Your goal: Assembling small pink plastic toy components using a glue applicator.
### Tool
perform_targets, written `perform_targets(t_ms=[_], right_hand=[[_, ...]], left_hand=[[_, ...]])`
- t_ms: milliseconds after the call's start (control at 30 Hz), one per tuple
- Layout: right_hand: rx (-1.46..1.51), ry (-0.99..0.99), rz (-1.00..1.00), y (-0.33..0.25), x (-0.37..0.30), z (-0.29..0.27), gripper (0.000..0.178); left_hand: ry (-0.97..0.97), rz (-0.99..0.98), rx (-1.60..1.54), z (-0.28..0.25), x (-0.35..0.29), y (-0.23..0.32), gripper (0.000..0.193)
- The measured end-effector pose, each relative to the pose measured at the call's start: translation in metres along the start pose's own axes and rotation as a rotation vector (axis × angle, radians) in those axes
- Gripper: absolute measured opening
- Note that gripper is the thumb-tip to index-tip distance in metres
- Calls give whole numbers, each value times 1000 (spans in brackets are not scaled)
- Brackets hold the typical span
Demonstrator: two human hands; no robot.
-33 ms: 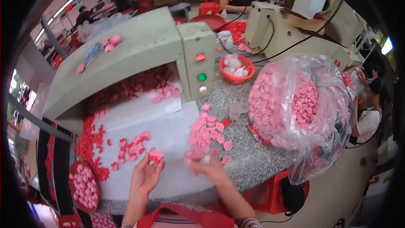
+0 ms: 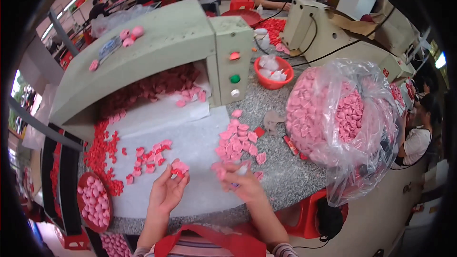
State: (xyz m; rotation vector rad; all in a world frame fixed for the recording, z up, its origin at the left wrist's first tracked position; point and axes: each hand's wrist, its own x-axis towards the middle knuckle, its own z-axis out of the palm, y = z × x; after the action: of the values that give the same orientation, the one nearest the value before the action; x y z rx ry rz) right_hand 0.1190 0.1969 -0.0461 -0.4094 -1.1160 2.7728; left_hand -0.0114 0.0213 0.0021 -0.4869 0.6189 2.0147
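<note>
Head view, left hand point(image 2: 167, 191) pinching pink piece point(image 2: 180, 167), right hand point(image 2: 243, 184) curled among pink pieces point(image 2: 236, 142)

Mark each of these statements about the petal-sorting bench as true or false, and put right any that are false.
1. The left hand holds a pink petal piece in its fingertips. True.
2. The big clear plastic bag is full of blue pieces. False: its pieces are pink.
3. An orange bowl stands on the speckled bench beside the grey-green machine. True.
4. The right hand rests inside the orange bowl. False: it lies at the near end of the loose pink petal pile.
5. The machine's button panel faces the bowl's side. True.
</note>
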Motion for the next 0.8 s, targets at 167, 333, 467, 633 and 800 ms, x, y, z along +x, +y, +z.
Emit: perform_targets(t_ms=[167, 333, 467, 633, 800], right_hand=[[421, -173, 50, 1, -2, 5, 38], [436, -241, 98, 9, -6, 18, 43], [372, -148, 128, 7, -6, 30, 39], [-535, 185, 172, 22, 1, 55, 31], [-1623, 446, -269, 60, 5, 51, 29]], left_hand=[[-122, 44, 123, 1, -4, -9, 33], [-185, 91, 208, -4, -19, -12, 38], [-201, 130, 285, -9, -24, -12, 41], [-147, 253, 190, -19, -23, 3, 41], [-108, 396, 140, -32, -19, 19, 40]])
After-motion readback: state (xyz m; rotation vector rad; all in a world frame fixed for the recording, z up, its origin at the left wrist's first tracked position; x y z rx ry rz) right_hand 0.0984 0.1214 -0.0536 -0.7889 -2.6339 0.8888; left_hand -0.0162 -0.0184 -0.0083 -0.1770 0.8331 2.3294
